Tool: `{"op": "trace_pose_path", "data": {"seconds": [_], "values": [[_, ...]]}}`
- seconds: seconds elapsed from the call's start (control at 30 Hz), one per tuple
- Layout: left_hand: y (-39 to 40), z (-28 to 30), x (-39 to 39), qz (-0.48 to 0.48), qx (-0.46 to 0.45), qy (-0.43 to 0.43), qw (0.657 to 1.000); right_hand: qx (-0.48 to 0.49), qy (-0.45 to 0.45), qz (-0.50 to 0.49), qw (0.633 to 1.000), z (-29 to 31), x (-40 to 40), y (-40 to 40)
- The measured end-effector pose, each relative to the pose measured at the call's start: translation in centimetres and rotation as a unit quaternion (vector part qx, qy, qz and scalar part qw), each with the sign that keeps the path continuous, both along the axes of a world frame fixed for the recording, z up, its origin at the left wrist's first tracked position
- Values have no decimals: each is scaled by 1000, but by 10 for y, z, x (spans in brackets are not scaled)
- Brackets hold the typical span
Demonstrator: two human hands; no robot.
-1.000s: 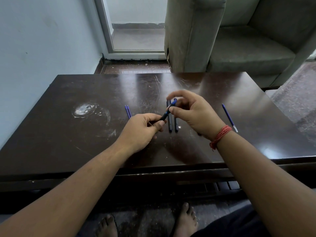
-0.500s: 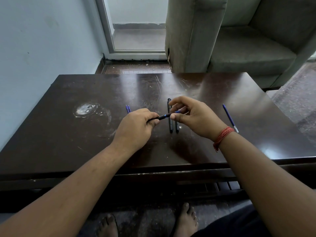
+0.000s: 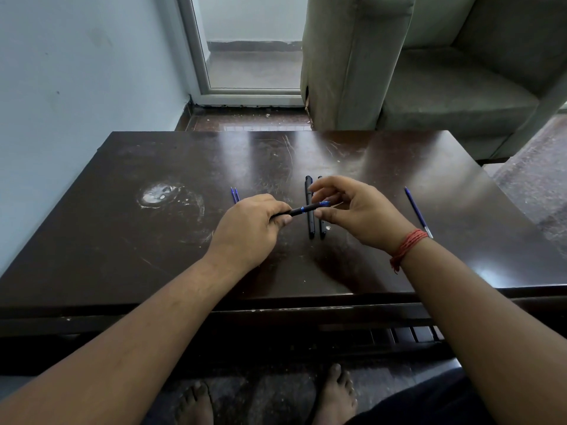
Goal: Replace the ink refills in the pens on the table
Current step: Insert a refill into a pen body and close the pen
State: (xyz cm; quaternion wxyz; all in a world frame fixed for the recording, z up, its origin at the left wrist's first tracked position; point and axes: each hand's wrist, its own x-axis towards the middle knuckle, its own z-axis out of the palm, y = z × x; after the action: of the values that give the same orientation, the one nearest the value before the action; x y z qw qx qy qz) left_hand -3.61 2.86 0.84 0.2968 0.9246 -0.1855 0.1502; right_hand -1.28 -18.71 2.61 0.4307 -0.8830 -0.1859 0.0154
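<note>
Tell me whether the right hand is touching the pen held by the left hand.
Cannot tell. In the head view the right hand has fingers curled close around the blue end of the pen, which the left hand grips, but contact isn't plain.

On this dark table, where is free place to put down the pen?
Bare: the near strip of the dark wooden table below both hands, and the far edge. Crowded: two black pens under the right hand, two blue refills behind the left hand, one blue refill at right.

Three pens [image 3: 309, 210], three loose blue refills [image 3: 417, 211], one table [image 3: 122, 240], one armchair [image 3: 429, 72].
</note>
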Motion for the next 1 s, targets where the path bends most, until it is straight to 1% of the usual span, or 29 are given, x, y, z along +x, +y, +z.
{"op": "trace_pose_path", "data": {"seconds": [0.07, 0.17, 0.27, 0.4, 0.5, 0.7, 0.83, 0.9, 1.0], "values": [[0, 0, 0, -2, 0, -3, 1000, -13, -16, 7, 1000, 0, -1, 2], [0, -1, -1, -2, -6, -9, 1000, -21, -15, -19, 1000, 0, -2, 9], [0, 0, -1, -3, -1, -10, 1000, -66, -21, -40, 997, 0, -1, 11], [-1, 0, 0, -6, 7, -10, 1000, -18, -24, -15, 999, 3, -3, 5], [0, 0, 0, -7, 6, -11, 1000, -42, -45, 7, 998, 4, -5, 5], [0, 1, 0, -8, 5, -17, 1000, -64, -44, -34, 996, 3, -2, 11], [0, 0, 0, -7, 13, -17, 1000, -36, -43, -4, 998, 5, -3, 5], [0, 0, 1, -7, 12, -15, 1000, -38, -48, 6, 998, 4, -4, 5], [0, 0, 0, -7, 7, -17, 1000, -32, -42, -18, 998, 4, -4, 8]]}}
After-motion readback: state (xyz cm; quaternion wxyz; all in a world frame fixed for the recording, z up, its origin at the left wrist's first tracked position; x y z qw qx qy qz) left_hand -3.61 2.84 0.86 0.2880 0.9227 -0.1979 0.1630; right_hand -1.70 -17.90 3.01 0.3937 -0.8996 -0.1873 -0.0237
